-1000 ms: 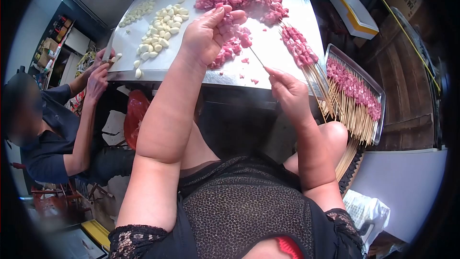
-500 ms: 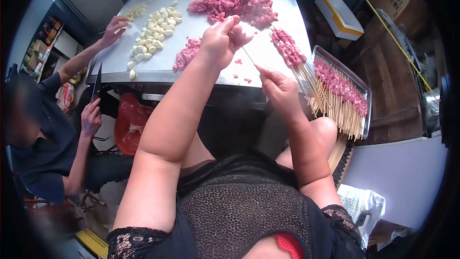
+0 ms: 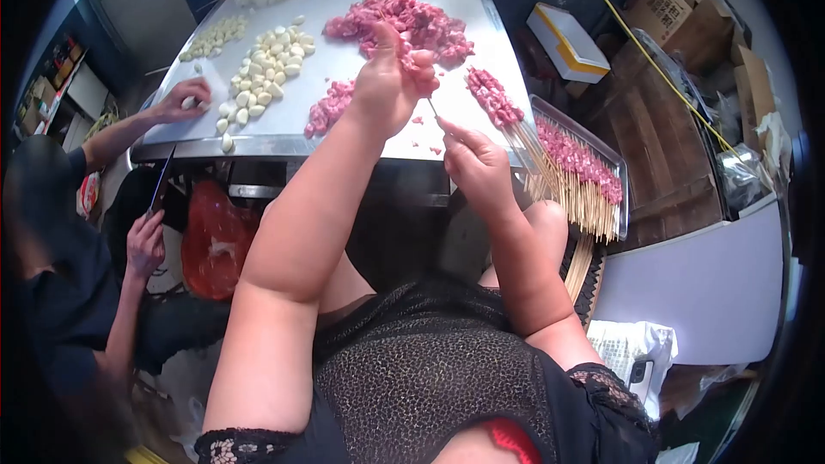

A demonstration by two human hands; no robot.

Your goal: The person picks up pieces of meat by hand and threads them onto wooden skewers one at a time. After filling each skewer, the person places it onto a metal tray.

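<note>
a co-worker's hand (image 3: 186, 100) has drawn back from the smaller garlic pile (image 3: 215, 36); the left hand (image 3: 391, 84) has raised its thumb.

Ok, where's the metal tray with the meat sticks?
In the head view, the metal tray is on the right, between the right edge of the table and the brown wooden boards.

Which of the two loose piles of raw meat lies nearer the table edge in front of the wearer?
The smaller-looking pile, seen just left of the wearer's left arm; the larger pile lies farther back.
</note>
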